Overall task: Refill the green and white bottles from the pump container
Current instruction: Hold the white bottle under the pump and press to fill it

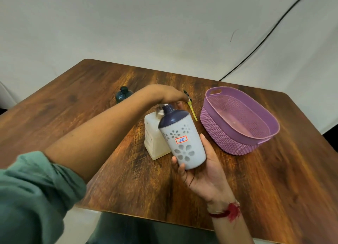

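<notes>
My right hand (203, 172) holds the white bottle (182, 141) from below, fingers curled round its base. The bottle has a dark blue shoulder, flower cut-outs and a label reading 35. It is tilted left, with its open neck under the pump head. My left hand (164, 94) rests palm-down on top of the pump container (154, 139), a translucent bottle with cream-coloured liquid that stands on the table. The pump head is mostly hidden under the hand. The dark green bottle (124, 95) stands uncapped at the back left, apart from both hands.
A purple woven basket (226, 137) sits on the right of the wooden table (274, 189). A pump cap with a yellow tube (193, 110) lies between the basket and the pump container. A black cable (265, 37) runs down the wall behind.
</notes>
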